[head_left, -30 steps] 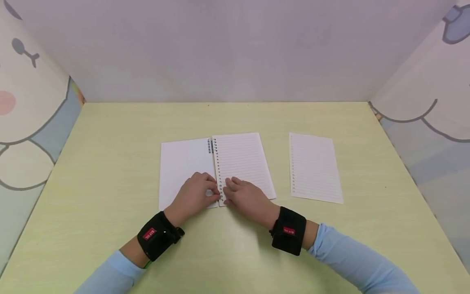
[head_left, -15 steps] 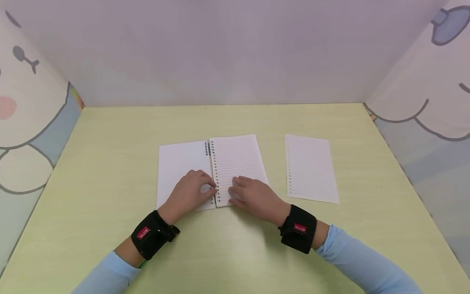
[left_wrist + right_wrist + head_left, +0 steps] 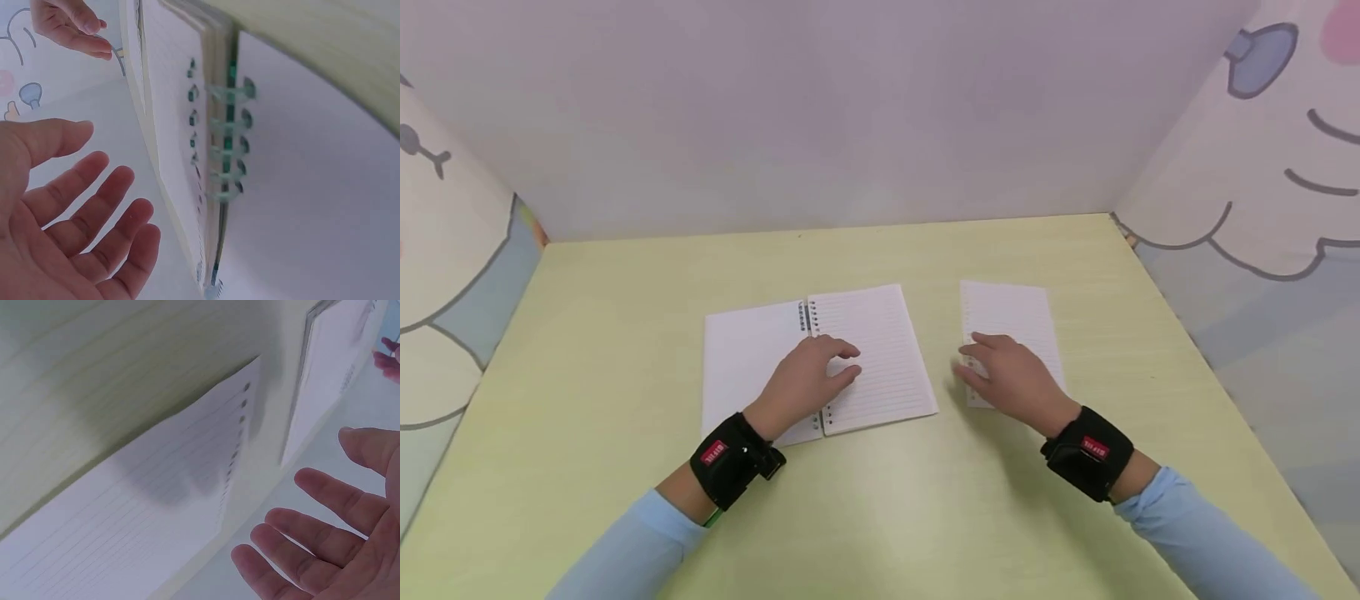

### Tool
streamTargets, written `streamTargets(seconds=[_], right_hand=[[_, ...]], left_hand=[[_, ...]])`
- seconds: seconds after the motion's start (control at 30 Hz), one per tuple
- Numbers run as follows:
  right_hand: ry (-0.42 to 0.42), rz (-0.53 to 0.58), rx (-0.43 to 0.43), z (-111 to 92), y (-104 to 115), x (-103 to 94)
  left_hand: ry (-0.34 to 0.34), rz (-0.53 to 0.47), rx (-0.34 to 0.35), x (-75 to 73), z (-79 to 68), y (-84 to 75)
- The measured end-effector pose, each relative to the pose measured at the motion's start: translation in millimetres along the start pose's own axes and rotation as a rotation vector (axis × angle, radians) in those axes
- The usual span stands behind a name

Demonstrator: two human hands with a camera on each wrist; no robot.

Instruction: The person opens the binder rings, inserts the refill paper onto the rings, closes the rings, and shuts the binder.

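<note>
**Ring notebook (image 3: 880, 367) and loose lined sheet (image 3: 1007, 304) on a pale table (image 3: 880, 517), with both hands raised above the paper**

The notebook lies flat on the table with its two halves spread. The left half is a plain white leaf (image 3: 741, 358); the right half is a stack topped by a ruled page. Translucent greenish rings (image 3: 231, 95) run through the holes at the spine, as the left wrist view shows. The loose sheet lies to the right of the notebook, with a strip of table between them. Its row of punched holes (image 3: 244, 404) faces the notebook, and its near edge is slightly wavy.

The left hand (image 3: 805, 379) is over the spine and the inner part of the ruled page. Its fingers are gently bent, with small gaps between them, and the thumb stands apart from the index finger. The right hand (image 3: 1018, 383) is above the lower part of the loose sheet and hides some of it in the head view. Its fingers are likewise slightly bent and spread, the thumb well away from them; a soft shadow falls on the ruled paper below.

Each wrist bears a black band with a red label (left band (image 3: 730, 462); right band (image 3: 1086, 454)). Light blue sleeves (image 3: 1210, 533) cover the forearms. Behind the table rises a pale lilac wall (image 3: 820, 125), flanked by side panels (image 3: 1247, 167) printed with cartoon figures.
</note>
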State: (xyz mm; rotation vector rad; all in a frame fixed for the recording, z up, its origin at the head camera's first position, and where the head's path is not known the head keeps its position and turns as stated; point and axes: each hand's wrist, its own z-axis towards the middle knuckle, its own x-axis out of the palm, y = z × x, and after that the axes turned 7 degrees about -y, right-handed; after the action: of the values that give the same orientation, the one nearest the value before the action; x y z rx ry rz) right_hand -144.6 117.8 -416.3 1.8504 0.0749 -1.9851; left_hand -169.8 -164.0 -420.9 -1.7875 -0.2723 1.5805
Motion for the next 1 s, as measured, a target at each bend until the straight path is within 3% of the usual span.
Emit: streamTargets(seconds=[0.43, 0.67, 1.0], right_hand=[[0.020, -0.004, 0.286, -26, -58, -17.6], [0.010, -0.019, 0.337, -40, -74, -13.9], [0.023, -0.106, 0.343, -48, -89, -18.0]], left_hand=[[0.131, -0.178, 0.030, 41.9, 50.3, -45.0], [0.190, -0.292, -0.005, 60.5, 70.0, -62.7], [0.239, -0.299, -0.060, 78.5, 86.0, -81.3]])
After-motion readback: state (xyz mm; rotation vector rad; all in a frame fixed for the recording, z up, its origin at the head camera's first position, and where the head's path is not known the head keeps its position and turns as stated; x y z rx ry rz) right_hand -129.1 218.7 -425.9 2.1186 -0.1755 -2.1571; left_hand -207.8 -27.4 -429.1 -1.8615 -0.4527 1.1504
